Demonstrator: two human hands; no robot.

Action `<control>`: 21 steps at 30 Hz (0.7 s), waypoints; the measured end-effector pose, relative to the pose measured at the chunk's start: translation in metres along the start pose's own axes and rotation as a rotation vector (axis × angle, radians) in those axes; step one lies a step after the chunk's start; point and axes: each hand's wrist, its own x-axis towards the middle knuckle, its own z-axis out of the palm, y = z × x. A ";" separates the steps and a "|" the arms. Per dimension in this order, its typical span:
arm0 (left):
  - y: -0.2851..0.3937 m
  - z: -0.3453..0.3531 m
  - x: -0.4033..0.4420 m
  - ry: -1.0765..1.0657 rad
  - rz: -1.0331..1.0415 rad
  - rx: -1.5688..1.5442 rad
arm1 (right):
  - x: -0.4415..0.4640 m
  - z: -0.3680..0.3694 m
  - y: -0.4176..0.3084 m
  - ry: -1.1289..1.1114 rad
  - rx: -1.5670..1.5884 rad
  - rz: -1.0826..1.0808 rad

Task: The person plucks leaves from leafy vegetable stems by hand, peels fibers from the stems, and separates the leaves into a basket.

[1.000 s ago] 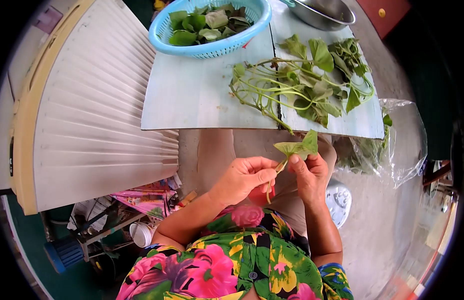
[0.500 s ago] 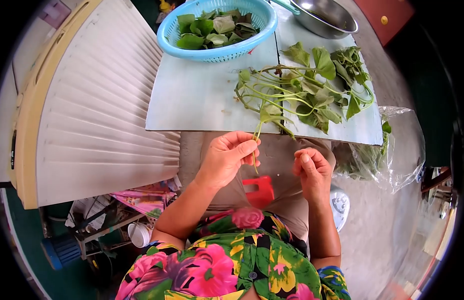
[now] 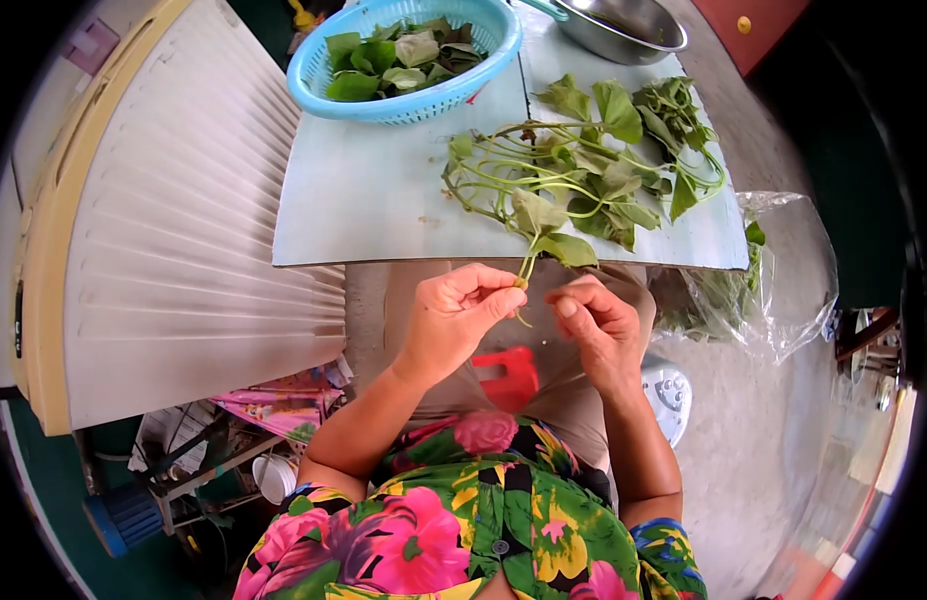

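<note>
My left hand [image 3: 453, 318] pinches the stems of a leafy green sprig [image 3: 566, 249] between thumb and fingers, just in front of the table edge. The sprig's leaves point up over the edge, and a thin stem end hangs below my fingertips. Close by on the right, my right hand [image 3: 605, 328] has its thumb and fingers pressed together; whether a small piece is between them cannot be made out. Beyond both hands, a heap of leafy vines [image 3: 613, 185] with long pale stems lies on the light blue table [image 3: 353, 210].
A blue plastic colander [image 3: 403, 105] with picked leaves stands at the table's back left, a metal bowl [image 3: 633, 40] at the back right. A clear plastic bag [image 3: 798, 280] with greens is right of the table. A red plastic stool [image 3: 508, 378] shows below my hands.
My right hand has moved left and up, closer to my left hand. The sprig in my left hand has turned, its leaves now spread to the right. The view has shifted slightly.
</note>
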 end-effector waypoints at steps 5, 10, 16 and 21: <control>-0.006 0.015 -0.005 0.024 0.283 0.378 | 0.001 0.016 0.000 0.075 0.259 0.013; -0.010 0.016 -0.005 -0.014 0.352 0.528 | -0.002 0.016 -0.004 0.173 0.161 0.034; -0.012 0.014 -0.005 -0.002 0.396 0.601 | -0.001 0.010 0.001 0.178 0.233 0.071; -0.003 0.005 -0.006 -0.002 0.277 0.567 | -0.004 -0.003 -0.007 0.042 0.085 0.214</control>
